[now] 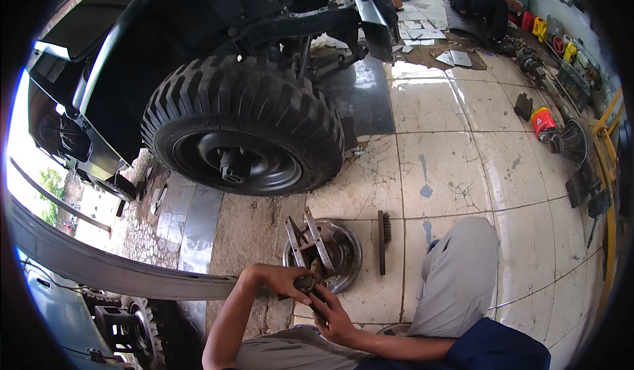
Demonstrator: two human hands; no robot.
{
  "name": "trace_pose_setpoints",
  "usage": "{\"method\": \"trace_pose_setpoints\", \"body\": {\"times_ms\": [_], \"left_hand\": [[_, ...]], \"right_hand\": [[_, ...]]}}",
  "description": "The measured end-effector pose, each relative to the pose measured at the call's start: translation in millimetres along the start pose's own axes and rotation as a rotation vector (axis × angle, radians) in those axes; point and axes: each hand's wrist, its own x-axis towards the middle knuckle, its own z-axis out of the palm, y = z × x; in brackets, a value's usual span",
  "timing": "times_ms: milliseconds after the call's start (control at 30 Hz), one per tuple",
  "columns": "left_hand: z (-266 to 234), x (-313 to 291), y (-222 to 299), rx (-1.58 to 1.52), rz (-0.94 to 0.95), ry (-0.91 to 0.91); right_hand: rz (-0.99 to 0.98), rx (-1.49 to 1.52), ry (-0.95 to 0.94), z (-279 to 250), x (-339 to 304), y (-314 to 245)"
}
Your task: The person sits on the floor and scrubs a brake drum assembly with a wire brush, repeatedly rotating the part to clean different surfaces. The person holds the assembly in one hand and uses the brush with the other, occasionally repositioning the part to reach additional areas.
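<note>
Dark metal part (305, 282) sits between left hand (281, 280) and right hand (337, 320), both pinching it.

Between the brush (381, 248) and the right knee (467, 241), the tiled floor (413, 228) leaves free passage. Ahead of the left hand (284, 280), two metal bars (319, 243), a round dish (347, 251) and, farther, the big wheel (241, 122) block the way.
</note>
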Motion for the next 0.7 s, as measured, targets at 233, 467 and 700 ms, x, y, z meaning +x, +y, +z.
{"method": "trace_pose_setpoints", "body": {"times_ms": [233, 467, 700], "left_hand": [[-4, 5, 6, 0.074, -0.146, -0.05], [3, 17, -25, 0.063, 0.018, 0.002], [4, 15, -19, 0.082, -0.067, 0.018]], "right_hand": [[0.095, 0.026, 0.039, -5, 4, 1], [0.073, 0.023, 0.076, -3, 4, 1], [0.121, 0.121, 0.161, 1, 1, -1]]}}
